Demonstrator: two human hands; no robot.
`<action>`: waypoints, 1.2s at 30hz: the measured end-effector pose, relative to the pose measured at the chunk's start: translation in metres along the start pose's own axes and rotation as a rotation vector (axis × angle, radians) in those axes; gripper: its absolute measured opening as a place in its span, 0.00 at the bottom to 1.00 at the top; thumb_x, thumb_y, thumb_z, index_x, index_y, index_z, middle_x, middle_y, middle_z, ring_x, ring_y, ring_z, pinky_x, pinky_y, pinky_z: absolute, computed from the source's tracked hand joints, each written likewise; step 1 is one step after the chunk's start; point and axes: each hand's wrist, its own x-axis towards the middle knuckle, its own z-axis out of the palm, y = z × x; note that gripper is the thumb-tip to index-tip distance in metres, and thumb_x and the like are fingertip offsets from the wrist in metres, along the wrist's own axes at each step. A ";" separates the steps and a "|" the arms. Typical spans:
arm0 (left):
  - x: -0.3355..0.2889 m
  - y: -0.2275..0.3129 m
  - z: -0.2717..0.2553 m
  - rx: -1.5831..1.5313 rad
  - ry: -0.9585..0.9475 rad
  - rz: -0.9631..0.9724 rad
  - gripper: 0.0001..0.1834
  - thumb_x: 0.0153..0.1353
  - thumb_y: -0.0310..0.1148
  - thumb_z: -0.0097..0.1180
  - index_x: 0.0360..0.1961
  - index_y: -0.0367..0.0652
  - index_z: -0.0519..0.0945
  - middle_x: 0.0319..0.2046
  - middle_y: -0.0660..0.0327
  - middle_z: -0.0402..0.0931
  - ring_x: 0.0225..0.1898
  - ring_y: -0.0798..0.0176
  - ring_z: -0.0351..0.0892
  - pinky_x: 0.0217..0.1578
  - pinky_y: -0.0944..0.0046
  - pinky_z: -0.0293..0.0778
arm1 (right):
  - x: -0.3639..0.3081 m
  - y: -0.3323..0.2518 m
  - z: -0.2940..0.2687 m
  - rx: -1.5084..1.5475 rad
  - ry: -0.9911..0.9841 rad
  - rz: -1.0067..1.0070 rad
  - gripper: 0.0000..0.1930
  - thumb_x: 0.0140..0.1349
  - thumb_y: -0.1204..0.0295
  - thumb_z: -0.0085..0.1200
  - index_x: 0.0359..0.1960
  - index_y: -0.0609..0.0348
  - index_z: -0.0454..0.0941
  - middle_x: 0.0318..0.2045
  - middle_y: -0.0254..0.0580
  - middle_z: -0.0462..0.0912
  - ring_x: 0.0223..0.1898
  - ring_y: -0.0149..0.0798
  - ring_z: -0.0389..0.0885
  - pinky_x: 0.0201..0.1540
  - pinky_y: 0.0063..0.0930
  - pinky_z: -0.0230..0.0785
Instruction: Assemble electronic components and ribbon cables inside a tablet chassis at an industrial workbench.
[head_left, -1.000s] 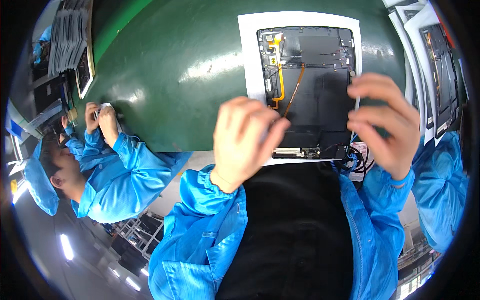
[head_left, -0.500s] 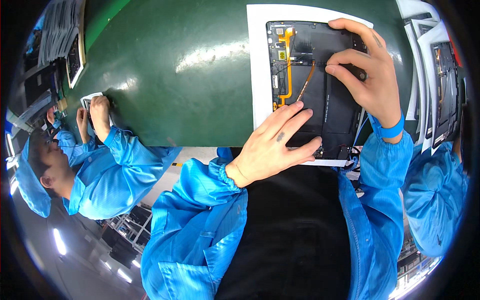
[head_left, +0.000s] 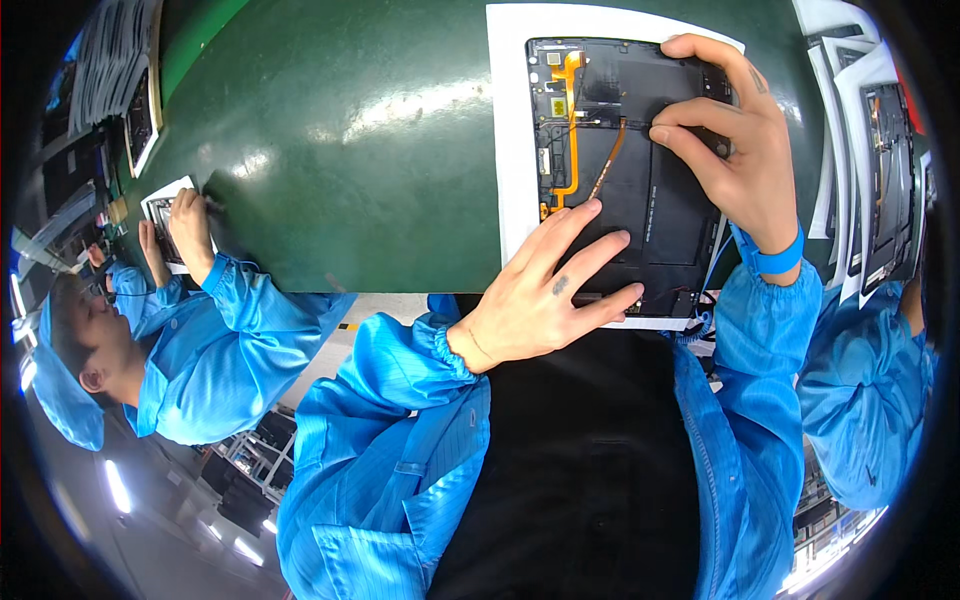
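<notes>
Shift since one second ago: your two hands have come in over the opened tablet body; your left has gone from hovering to lying across its lower part, and your right from beside its edge to above its upper part.
Left hand: spread wide with bent fingers, gripping nothing; its fingertips seem to rest on the panel.
Right hand: half curled, thumb and one finger brought together over the panel, another finger stretched toward the top edge; you cannot tell whether anything small sits in that pinch.
Tablet body: under and just beyond your left fingertips, below your right hand, on a white sheet.
Brown strip: just ahead of your left fingertips, left of your right pinch; likely light, bendy and easily creased, so better taken near an end, flat between fingertips.
Orange ribbon: ahead of your left hand, along the panel's left side; probably thin and fragile, so keep knuckles off it.
Panel feel: likely light, thin and fairly stiff, perhaps slick on its smooth black areas; hold it by the outer rim, clear of the ribbon.
</notes>
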 end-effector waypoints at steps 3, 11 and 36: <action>-0.004 -0.003 0.004 0.048 0.031 0.055 0.25 0.48 0.49 0.76 0.51 0.70 0.91 0.62 0.57 0.73 0.66 0.37 0.72 0.60 0.38 0.78 | 0.000 0.000 0.001 0.005 0.005 0.006 0.05 0.51 0.73 0.72 0.30 0.55 0.90 0.60 0.37 0.83 0.61 0.47 0.79 0.67 0.43 0.65; 0.001 -0.002 0.001 -0.012 -0.006 -0.028 0.26 0.47 0.47 0.78 0.52 0.71 0.91 0.59 0.59 0.74 0.66 0.43 0.74 0.59 0.46 0.78 | 0.000 0.002 0.001 0.011 0.008 -0.007 0.05 0.51 0.73 0.72 0.30 0.56 0.90 0.58 0.37 0.83 0.61 0.47 0.80 0.68 0.43 0.64; 0.043 -0.022 -0.013 0.150 0.027 -0.117 0.23 0.52 0.49 0.76 0.52 0.71 0.90 0.65 0.50 0.65 0.72 0.31 0.59 0.67 0.33 0.65 | -0.001 0.005 0.004 0.006 0.018 -0.006 0.05 0.52 0.74 0.72 0.31 0.55 0.90 0.57 0.36 0.81 0.59 0.50 0.78 0.63 0.43 0.68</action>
